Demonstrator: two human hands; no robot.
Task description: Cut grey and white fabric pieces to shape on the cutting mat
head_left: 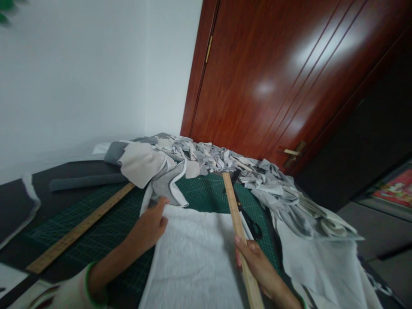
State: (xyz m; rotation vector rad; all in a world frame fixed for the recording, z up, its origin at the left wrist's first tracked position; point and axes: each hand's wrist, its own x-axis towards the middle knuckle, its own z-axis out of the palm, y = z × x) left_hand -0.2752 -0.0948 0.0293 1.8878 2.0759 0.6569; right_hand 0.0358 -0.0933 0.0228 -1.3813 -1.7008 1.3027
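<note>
A light grey piece of fabric point(196, 253) lies flat on the green cutting mat point(206, 191). My left hand point(151, 225) rests at its upper left corner, index finger stretched out and thumb apart from it. The fingertip touches the corner, close to a grey fabric piece with white edges point(167, 186). In my right hand point(257, 262) is a wooden ruler point(234, 206), with fingers wrapped round its lower part. The ruler slants over the right side of the light fabric. Black-handled scissors point(254, 225) lie just right of it, partly hidden.
Another wooden ruler point(80, 227) lies across the mat's left side. A dark grey roll point(86, 182) is behind it. Fabric scraps point(212, 156) are heaped along the back, by the wooden door point(244, 86). More pale fabric point(322, 257) hangs at the right edge.
</note>
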